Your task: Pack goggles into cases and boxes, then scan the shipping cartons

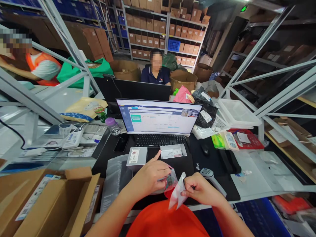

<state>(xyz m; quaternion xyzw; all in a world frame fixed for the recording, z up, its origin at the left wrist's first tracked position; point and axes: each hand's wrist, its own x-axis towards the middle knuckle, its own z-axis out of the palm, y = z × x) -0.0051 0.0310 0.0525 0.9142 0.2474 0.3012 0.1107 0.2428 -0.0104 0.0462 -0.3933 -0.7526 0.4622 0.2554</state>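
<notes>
left hand (150, 176): closed around a small clear pouch (171, 181), with the forefinger raised and pointing away from the body. the pouch sits at the right edge of this hand, above the near edge of the black desk mat (212, 161). it holds something red and dark; the view is too small to identify the contents.

right hand (199, 189): thumb and fingers pinch a white film strip (178, 195). the strip hangs between the two hands and touches the lower edge of the pouch. it may be a flap of the pouch itself; this cannot be confirmed from the head view.

items just beyond the hands:
- two small grey boxes, left box (137, 156) and right box (172, 152), each with a white label on top, side by side in front of the keyboard (159, 140).
- monitor (158, 117), lit, behind the keyboard.
- barcode scanner (209, 174), lying on the mat just beside the right hand.
- mouse (204, 149), on the mat, right of the keyboard.
- grey poly bag (116, 174), flat on the desk, left of the left hand.
- open cardboard box (49, 197), at the near left.

a co-worker in a dark shirt (155, 74) sits behind the monitor.
</notes>
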